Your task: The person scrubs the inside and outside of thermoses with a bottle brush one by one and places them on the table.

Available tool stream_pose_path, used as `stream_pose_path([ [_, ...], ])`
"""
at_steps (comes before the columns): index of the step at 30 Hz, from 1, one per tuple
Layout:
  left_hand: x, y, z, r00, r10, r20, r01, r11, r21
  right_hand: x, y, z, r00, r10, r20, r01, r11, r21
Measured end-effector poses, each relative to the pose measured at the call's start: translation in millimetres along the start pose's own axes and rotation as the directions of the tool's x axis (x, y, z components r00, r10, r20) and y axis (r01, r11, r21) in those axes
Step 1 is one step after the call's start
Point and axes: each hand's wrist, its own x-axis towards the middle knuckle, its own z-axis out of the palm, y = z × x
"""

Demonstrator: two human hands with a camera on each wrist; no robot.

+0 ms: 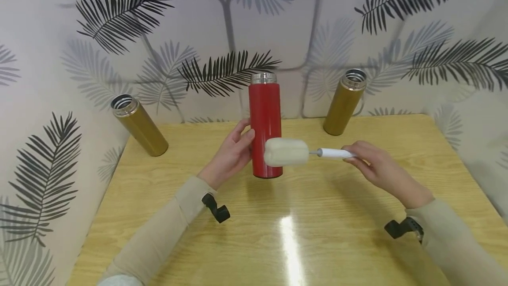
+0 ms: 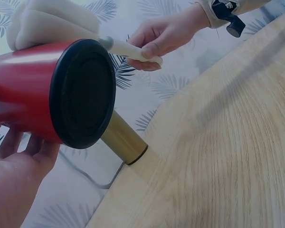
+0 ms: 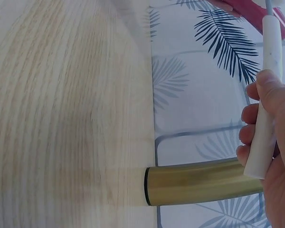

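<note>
In the head view my left hand (image 1: 234, 153) grips a red thermos flask (image 1: 265, 114) from its left side, holding it upright and raised off the table. The flask has no lid, and its steel neck shows. My right hand (image 1: 377, 167) holds a bottle brush (image 1: 335, 153) by its white handle, fingers curled round it as the right wrist view shows. The brush's cream sponge head (image 1: 286, 152) lies sideways across the lower front of the flask. In the left wrist view the flask's black base (image 2: 83, 93) faces the camera, with the sponge along its side.
One gold flask (image 1: 140, 126) stands lidless at the table's left back, another gold flask (image 1: 344, 103) at the right back. The wood-grain table (image 1: 222, 242) meets a wall (image 1: 190, 25) with a leaf pattern. A wrist camera (image 1: 216, 208) sits on each sleeve.
</note>
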Motion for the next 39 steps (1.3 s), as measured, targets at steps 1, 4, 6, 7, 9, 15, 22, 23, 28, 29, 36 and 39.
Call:
stream_pose_path([
  [1, 0.2, -0.2, -0.5, 1.0, -0.01, 0.006, 0.01, 1.0, 0.006, 1, 1, 0, 1.0, -0.002, -0.01, 0.002, 1.0, -0.004],
  [4, 0.5, -1.9, -1.3, 0.998, -0.039, 0.04, 0.038, 0.999, 0.013, 4, 3, -4, 0.999, 0.017, -0.03, -0.017, 1.0, -0.019],
  [6, 0.2, -3.7, -1.4, 0.997, -0.057, 0.059, 0.056, 0.998, 0.014, 6, 3, -7, 0.999, 0.039, -0.034, -0.04, 0.999, -0.029],
  [7, -0.1, -4.3, -1.1, 0.996, -0.06, 0.068, 0.059, 0.998, 0.011, 7, 3, -9, 0.998, 0.045, -0.034, -0.046, 0.998, -0.032],
  [9, -0.4, -5.0, 0.0, 0.996, -0.059, 0.072, 0.059, 0.998, 0.008, 10, 3, -12, 0.998, 0.05, -0.04, -0.052, 0.998, -0.045],
  [15, -1.4, -3.4, 4.6, 0.995, -0.089, 0.034, 0.084, 0.987, 0.136, 19, 5, -16, 0.997, 0.042, -0.062, -0.046, 0.997, -0.062],
  [22, -3.3, -6.2, 5.1, 0.991, -0.134, 0.015, 0.126, 0.96, 0.248, 24, 6, -19, 0.991, 0.068, -0.112, -0.08, 0.991, -0.105],
  [23, -3.1, -6.7, 4.8, 0.991, -0.131, 0.015, 0.124, 0.961, 0.248, 24, 5, -20, 0.99, 0.075, -0.116, -0.088, 0.99, -0.111],
  [28, -2.7, -6.6, 3.1, 0.992, -0.123, 0.033, 0.11, 0.961, 0.254, 23, 5, -15, 0.989, 0.093, -0.117, -0.106, 0.989, -0.107],
  [29, -2.8, -6.5, 2.5, 0.992, -0.12, 0.039, 0.106, 0.961, 0.256, 23, 5, -14, 0.99, 0.085, -0.108, -0.097, 0.99, -0.103],
  [36, -4.3, -3.8, -3.2, 0.995, -0.102, 0.006, 0.099, 0.976, 0.195, 15, 5, 2, 0.999, 0.04, -0.014, -0.041, 0.999, -0.026],
  [39, -5.5, -1.9, -7.3, 0.996, -0.088, -0.022, 0.091, 0.987, 0.133, 10, 4, 8, 0.999, 0.026, 0.019, -0.026, 1.0, -0.001],
])
